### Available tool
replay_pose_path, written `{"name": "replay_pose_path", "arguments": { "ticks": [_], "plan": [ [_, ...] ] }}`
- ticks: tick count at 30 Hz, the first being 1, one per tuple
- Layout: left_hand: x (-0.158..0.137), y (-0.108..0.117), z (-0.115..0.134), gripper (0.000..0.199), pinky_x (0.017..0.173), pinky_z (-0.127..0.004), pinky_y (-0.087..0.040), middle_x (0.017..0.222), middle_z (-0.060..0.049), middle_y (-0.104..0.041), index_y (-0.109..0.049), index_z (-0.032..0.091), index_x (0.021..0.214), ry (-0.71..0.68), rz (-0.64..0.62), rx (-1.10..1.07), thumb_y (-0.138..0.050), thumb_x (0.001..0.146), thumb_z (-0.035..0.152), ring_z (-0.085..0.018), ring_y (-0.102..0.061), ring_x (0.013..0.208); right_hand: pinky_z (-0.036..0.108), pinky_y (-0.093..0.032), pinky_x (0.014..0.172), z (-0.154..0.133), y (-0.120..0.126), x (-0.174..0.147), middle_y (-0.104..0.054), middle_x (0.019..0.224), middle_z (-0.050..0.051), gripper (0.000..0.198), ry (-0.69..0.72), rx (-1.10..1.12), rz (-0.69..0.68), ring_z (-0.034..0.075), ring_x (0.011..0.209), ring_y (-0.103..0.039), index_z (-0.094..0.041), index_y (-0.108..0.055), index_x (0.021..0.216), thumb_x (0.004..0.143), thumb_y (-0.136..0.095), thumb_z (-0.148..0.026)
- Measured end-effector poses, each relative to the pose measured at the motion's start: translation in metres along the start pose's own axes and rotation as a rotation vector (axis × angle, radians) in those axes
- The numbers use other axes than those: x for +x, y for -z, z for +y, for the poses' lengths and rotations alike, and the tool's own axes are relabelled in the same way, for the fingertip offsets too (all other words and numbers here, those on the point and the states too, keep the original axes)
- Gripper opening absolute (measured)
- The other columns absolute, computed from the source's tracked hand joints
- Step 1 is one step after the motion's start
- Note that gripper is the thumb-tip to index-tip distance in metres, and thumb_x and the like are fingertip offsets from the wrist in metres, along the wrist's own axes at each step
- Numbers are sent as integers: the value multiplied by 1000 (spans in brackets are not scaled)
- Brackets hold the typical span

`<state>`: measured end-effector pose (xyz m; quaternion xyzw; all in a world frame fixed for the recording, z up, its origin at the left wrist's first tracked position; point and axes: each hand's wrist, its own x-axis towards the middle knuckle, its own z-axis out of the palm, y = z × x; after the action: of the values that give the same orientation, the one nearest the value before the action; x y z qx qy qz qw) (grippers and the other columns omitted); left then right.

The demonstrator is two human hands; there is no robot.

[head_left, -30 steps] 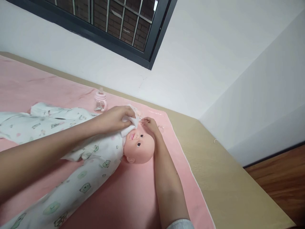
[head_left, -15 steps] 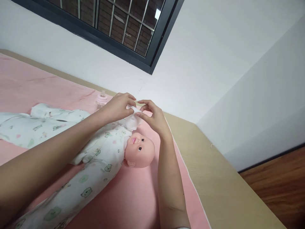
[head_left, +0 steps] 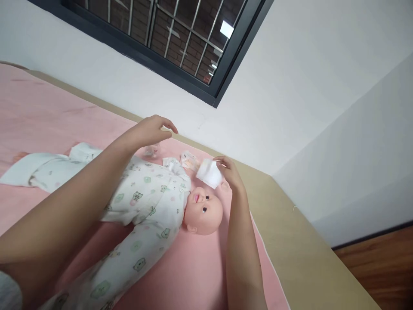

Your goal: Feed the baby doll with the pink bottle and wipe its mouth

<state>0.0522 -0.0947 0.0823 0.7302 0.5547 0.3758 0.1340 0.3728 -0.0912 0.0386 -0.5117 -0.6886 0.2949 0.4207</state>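
A baby doll [head_left: 202, 212] in a white outfit [head_left: 146, 189] with green bear prints lies on its back, its head toward the right. My right hand [head_left: 230, 173] pinches the edge of a white folded square, like gauze or tissue [head_left: 209, 173], just above the doll's head. My left hand [head_left: 151, 131] is lifted over the doll's far side, thumb and fingers apart, with nothing in it. Below that hand a small clear item [head_left: 152, 150] shows in part. Beside the doll's far sleeve lies a clear plastic packet [head_left: 189, 160] with something orange-pink inside.
A pink sheet [head_left: 167, 271] covers most of the tan tabletop [head_left: 290, 258]. A white wall [head_left: 290, 86] and a dark-framed barred window [head_left: 180, 38] stand behind it. Near my right wrist is a small pale pink object [head_left: 225, 186].
My hands have come apart. The left has let go of the white square and moved left; the right has carried it lower and to the right. The view has shifted slightly.
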Motion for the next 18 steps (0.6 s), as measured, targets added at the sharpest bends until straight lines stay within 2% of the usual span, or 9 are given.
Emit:
{"name": "replay_pose_path", "arguments": {
  "ticks": [4,10,15,18],
  "plan": [
    [2,13,-12,38,92,-35,-48,117,-2,-68,-74,26,100,53,31,-37,-51,71,34,-30,-60,112,26,-37,63,3,7,-1,-66,86,4,22,-90,-7,11,13,69,-51,-17,-68,84,72,-55,-31],
    [2,27,-21,35,92,-35,-48,110,-1,-70,-74,26,96,81,91,-98,-53,71,37,-27,-63,105,28,-40,67,-3,6,16,-69,83,4,26,-161,55,125,15,72,-55,-17,-72,86,69,-57,-30],
    [2,30,-25,33,89,-34,-50,105,-1,-71,-74,25,93,94,103,-134,-54,70,37,-27,-65,100,30,-48,85,-20,-5,51,-71,102,5,24,-144,291,47,16,92,-62,-20,-73,92,69,-66,-25],
    [3,31,-28,32,86,-33,-51,106,0,-72,-74,26,93,99,98,-164,-56,69,38,-26,-66,98,31,-48,97,-24,-11,65,-70,112,3,22,-197,405,-2,14,99,-63,-23,-73,95,74,-66,-19]
  ]
}}
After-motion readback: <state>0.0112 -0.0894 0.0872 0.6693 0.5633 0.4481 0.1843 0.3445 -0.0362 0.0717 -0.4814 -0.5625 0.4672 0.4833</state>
